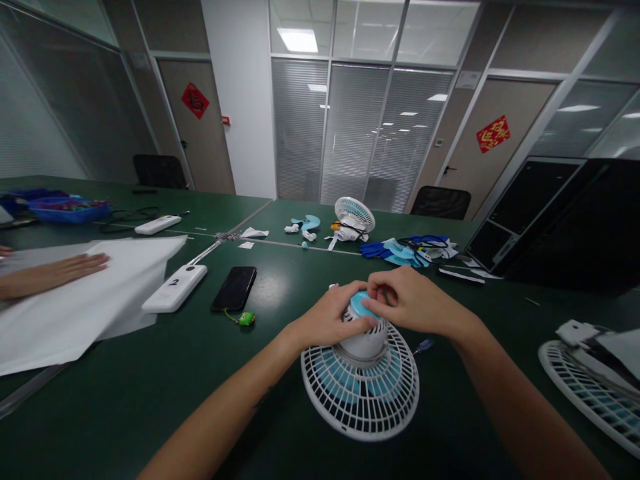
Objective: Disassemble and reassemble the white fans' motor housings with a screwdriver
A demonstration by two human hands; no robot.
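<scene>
White fan (361, 363): left hand (333, 317) clasps it, fingers spread; right hand (413, 300) curls fingers at blue cap (360, 305), pinch unclear.

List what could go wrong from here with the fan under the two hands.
1. The fan rests grille-down, steadied by the left hand around its housing; if that hold loosens, it might rock or turn.
2. The right hand's fingers are bunched at the blue cap; any small part hidden there could drop.
3. A small blue tool lies beside the grille and might get knocked if the fan shifts.
</scene>
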